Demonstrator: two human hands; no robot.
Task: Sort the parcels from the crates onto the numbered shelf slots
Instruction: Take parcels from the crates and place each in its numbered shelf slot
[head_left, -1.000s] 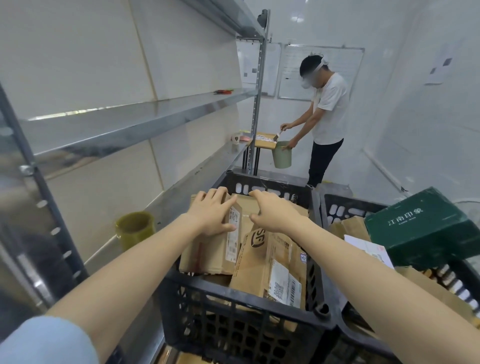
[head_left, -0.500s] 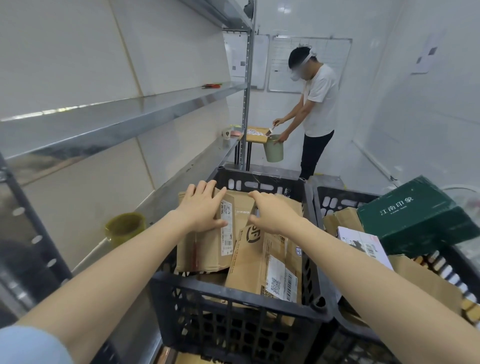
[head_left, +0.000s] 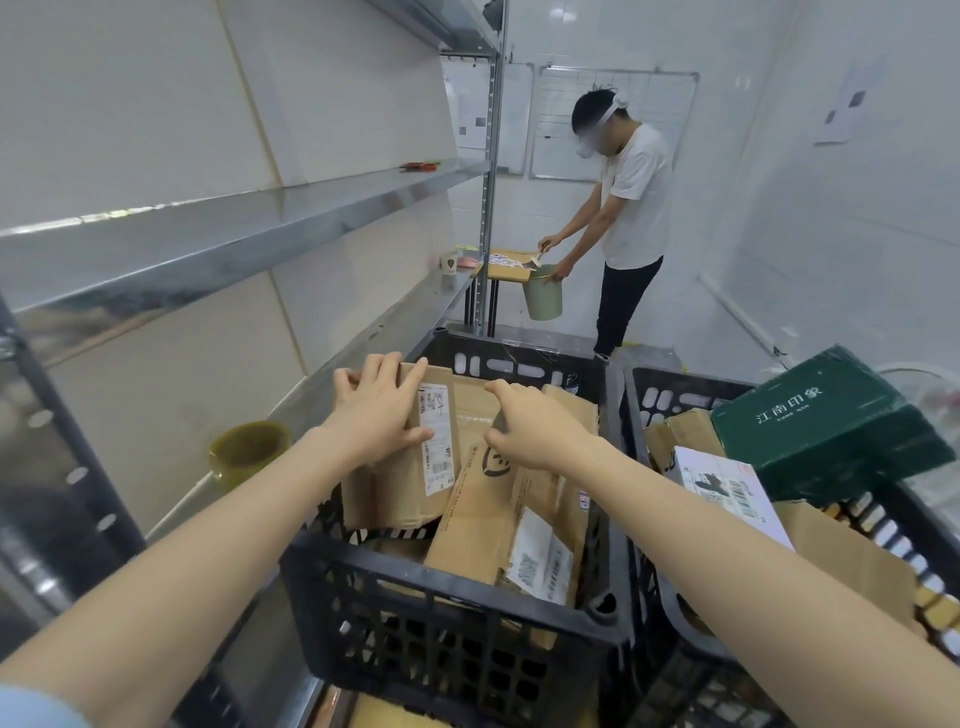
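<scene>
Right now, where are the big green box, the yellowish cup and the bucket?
green box (head_left: 810, 408): head view, on its top face by the white writing.
yellowish cup (head_left: 244, 470): head view, on its front wall.
bucket (head_left: 543, 299): head view, on its pale green side.

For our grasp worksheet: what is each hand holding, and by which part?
The left hand grips the labelled parcel by its top edge. Whether the right hand grips anything cannot be told.
</scene>
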